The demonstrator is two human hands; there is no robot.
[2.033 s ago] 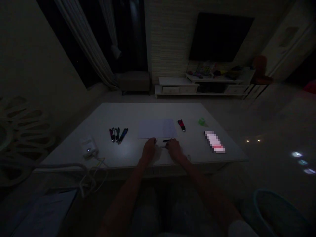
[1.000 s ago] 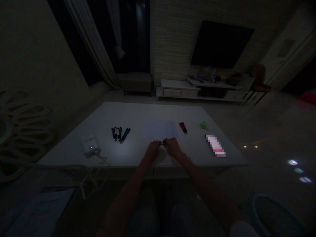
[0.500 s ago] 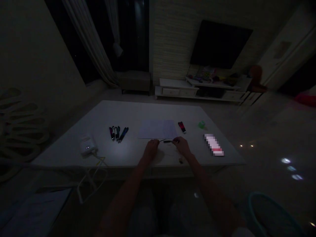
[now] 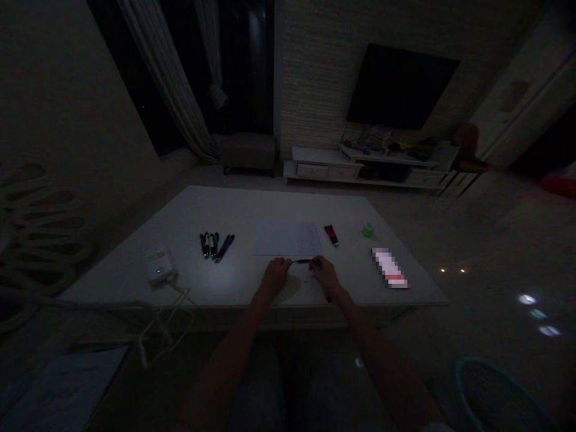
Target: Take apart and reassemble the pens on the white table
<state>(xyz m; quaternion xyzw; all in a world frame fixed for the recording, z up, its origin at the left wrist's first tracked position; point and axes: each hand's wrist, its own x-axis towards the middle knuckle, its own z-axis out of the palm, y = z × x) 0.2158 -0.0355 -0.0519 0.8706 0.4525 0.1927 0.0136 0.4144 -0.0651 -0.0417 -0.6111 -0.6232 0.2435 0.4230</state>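
Observation:
Over the near part of the white table, my left hand (image 4: pixel 276 276) is closed, its fingertips pinching a thin pen refill (image 4: pixel 294 261). Opposite it, my right hand (image 4: pixel 324 276) is closed around the right end of a dark pen barrel (image 4: pixel 304 261). Refill and barrel lie in one line between the hands and seem to touch; the dim light hides the exact joint. Just beyond the fingers lies a sheet of paper (image 4: pixel 274 237) with a lined or written part at its right. A small dark piece (image 4: pixel 329 298) shows partly beside my right wrist.
Several pens (image 4: pixel 215 246) lie left of the paper, and red-and-black pens (image 4: pixel 332 235) lie right of it. Farther right are a green object (image 4: pixel 367 230) and a phone (image 4: pixel 389 268) with a blurred screen. A white box (image 4: pixel 160 266) with cables stands on the table (image 4: pixel 238 207) at left.
My right hand has moved slightly left, bringing the hands closer together. The gap between refill and barrel has closed. The view has tilted up a little.

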